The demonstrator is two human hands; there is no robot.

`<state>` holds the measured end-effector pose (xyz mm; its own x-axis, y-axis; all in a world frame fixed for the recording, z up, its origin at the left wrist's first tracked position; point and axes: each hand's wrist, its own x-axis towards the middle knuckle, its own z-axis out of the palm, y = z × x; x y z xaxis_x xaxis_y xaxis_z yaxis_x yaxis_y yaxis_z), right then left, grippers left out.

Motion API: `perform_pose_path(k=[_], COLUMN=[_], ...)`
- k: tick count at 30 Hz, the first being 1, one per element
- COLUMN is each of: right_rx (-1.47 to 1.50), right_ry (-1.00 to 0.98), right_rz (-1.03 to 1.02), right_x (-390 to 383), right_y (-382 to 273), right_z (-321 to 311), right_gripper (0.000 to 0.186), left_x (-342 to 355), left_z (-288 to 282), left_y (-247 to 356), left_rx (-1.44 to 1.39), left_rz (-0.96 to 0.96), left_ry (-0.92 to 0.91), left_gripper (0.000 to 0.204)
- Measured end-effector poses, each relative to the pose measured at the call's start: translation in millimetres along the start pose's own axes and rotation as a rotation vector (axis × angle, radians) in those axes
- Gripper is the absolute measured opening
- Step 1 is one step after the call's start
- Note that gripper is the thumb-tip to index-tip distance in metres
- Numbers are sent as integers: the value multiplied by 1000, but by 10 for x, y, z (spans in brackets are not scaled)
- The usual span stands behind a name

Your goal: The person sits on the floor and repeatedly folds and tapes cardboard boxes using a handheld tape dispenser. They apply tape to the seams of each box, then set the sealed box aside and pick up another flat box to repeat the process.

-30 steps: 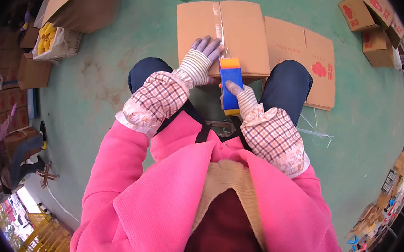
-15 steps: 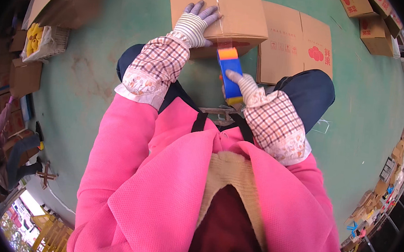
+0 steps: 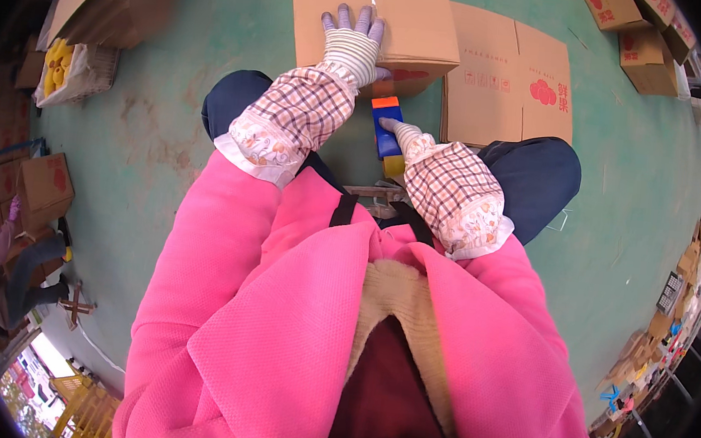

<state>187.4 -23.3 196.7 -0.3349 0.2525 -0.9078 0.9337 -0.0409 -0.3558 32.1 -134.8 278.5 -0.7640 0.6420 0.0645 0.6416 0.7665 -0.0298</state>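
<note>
My left hand, in a striped glove, lies with spread fingers on the top of a cardboard box. A pale strip of tape runs along the box's centre seam near my fingertips. My right hand holds a blue tape dispenser with orange and yellow ends, just below the box's near edge. Its thumb lies across the dispenser's side; the other fingers are mostly hidden. Flattened printed cartons lie to the right of the box, beyond my right knee.
Green floor surrounds me. At the left are a white crate of yellow items, stacked boxes and a co-worker's legs. More cartons stand at the upper right; assorted items line the right edge.
The box sits higher in the picture than a second ago. The dispenser has drawn off the box's top to below its near edge. My left hand has shifted slightly right since the middle frame.
</note>
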Motion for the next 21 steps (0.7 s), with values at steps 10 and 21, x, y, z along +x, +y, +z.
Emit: perform_pose_path(k=[10,21], right_rx=[540,528], right_ry=[42,884], right_rz=[-66,-620], right_x=[-26,-199], right_y=[-670,-1003], right_z=[149,-1128], right_gripper=[75,76], left_x=[18,-50], left_z=[241,319], left_y=[24,28], left_rx=[-10,-8], left_rz=[0,58], left_ry=[7,187], left_gripper=[95,93])
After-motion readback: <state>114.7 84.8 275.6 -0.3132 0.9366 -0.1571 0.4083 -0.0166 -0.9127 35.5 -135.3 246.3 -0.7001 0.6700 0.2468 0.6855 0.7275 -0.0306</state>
